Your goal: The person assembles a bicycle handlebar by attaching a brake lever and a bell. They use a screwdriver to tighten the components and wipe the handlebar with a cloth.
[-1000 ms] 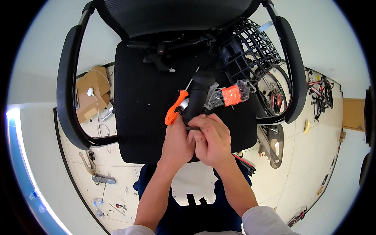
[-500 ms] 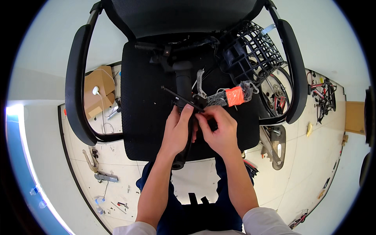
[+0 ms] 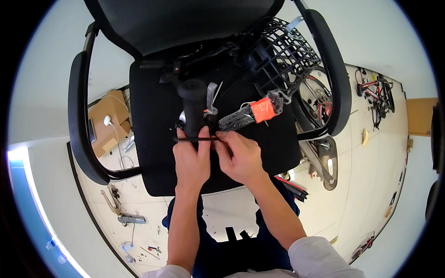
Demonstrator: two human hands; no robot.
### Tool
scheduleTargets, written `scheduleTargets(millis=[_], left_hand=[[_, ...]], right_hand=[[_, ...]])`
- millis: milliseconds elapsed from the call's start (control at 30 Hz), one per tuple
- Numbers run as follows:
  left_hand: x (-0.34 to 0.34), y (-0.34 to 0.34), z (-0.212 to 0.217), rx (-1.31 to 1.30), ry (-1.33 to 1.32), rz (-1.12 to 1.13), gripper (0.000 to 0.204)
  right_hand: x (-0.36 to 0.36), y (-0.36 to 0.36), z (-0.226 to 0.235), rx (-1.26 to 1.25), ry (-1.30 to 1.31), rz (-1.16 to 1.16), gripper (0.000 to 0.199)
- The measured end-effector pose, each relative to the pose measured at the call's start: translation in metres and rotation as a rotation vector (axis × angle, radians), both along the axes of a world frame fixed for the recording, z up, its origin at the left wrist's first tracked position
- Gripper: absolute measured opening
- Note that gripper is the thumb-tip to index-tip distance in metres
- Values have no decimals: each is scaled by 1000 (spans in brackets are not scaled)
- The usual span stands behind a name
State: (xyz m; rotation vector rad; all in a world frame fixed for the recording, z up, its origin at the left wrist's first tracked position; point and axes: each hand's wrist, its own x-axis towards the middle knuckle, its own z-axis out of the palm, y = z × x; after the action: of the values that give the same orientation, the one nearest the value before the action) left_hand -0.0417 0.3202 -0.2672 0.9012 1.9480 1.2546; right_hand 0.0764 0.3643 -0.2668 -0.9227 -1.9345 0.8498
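A thick black handlebar [image 3: 193,109] with a rounded end points away from me above the chair seat [image 3: 155,157]. My left hand [image 3: 191,162] is closed round its near part, thumb on the right side, hiding much of it. My right hand [image 3: 241,157] pinches the right end of a thin black rod [image 3: 192,139], which lies level across the left thumb and fingers. A silver brake lever [image 3: 211,98] stands just right of the handlebar. Beside it lies a clear plastic wrap [image 3: 236,119] with a bright orange piece [image 3: 266,110].
A black basket [image 3: 282,58] sits at the seat's back right, with dark bike parts [image 3: 176,67] at its back left. Armrests [image 3: 83,120] flank the seat. A cardboard box [image 3: 109,118], metal parts [image 3: 132,218], a wheel [image 3: 315,99] and a red bike frame [image 3: 375,90] lie on the floor.
The thin rod has turned from slanting to level and come nearer me. Both hands have shifted left in view, and the handlebar's near end no longer shows below them.
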Motion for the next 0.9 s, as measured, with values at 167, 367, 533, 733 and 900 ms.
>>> scheduleTargets(millis=[167,367,533,733,900], left_hand=[[-10,-9,10,-186,-486,-69,32],[-12,-17,-8,171,-526,1,34],[-15,-18,6,302,-396,-88,47],[-31,-31,17,370,143,-311,68],[-29,-34,35,477,340,-456,65]], right_hand=[[5,1,-9,141,-35,107,17],[2,1,0,-867,600,232,32],[11,0,-2,-1436,869,424,37],[23,-7,3,-1702,776,435,36],[34,-10,-11,-1681,860,424,31]])
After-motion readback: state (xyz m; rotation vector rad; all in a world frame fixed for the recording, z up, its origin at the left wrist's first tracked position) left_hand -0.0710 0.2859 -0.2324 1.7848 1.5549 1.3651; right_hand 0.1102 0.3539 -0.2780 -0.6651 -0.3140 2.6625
